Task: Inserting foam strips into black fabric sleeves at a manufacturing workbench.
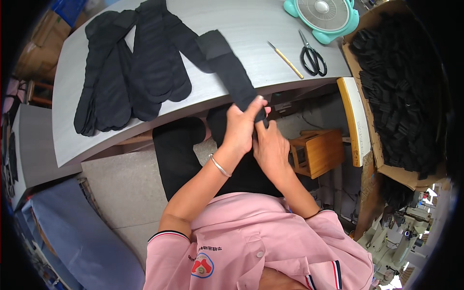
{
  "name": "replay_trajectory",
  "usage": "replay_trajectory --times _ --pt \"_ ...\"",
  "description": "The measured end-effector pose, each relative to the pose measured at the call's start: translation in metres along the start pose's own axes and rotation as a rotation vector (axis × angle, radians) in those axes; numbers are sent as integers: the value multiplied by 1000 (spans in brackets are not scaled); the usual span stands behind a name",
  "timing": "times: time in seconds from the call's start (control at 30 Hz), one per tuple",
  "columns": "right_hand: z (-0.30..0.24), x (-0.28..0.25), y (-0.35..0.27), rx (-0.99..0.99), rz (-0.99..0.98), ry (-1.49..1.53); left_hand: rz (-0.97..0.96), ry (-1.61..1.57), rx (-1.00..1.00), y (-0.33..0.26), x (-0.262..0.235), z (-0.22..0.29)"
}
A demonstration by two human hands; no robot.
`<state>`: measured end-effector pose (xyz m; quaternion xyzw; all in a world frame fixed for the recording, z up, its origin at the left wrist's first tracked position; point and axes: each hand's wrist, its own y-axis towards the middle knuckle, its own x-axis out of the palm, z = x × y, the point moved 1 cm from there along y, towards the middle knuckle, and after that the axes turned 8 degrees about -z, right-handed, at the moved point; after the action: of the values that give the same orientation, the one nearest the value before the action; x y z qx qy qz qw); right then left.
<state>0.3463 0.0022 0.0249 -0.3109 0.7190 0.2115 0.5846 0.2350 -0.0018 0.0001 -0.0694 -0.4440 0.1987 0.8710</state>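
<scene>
A black sock [235,75] stretches over the front edge of the table, its cuff end lying on the top. My left hand [240,126] is closed round its near end, thumb laid along the fabric. Just below and to the right, my right hand [271,149] is closed with its fingertips at the same end of the sock, close against the left hand. The fingers hide that end of the sock. Left of it, several more black socks [157,63] lie in overlapping piles on the table.
The grey table [208,96] carries black-handled scissors [313,58], a thin yellow-handled tool [286,60] and a turquoise fan [323,19]. At right stands a cardboard box [349,53] full of black socks. A wooden stool [325,153] is under the table; a blue-grey cloth-covered thing [82,237] stands lower left.
</scene>
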Motion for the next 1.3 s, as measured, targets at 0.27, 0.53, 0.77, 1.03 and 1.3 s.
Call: replay_trajectory --times 0.27,0.53,0.77,1.03,1.3 --pt "0 4 -6 96 -59 10 -10 -17 -13 -16 9 -22" --pt "-10 -5 -11 42 -51 84 -28 -42 51 -3 -1 3" --pt "2 -2 7 64 -13 11 -40 -27 -110 -16 10 -9" --pt "1 -11 8 39 26 15 -37 -113 -109 -15 22 -7" --pt "-8 -5 -7 -2 84 -39 -43 -107 18 5 1 10"
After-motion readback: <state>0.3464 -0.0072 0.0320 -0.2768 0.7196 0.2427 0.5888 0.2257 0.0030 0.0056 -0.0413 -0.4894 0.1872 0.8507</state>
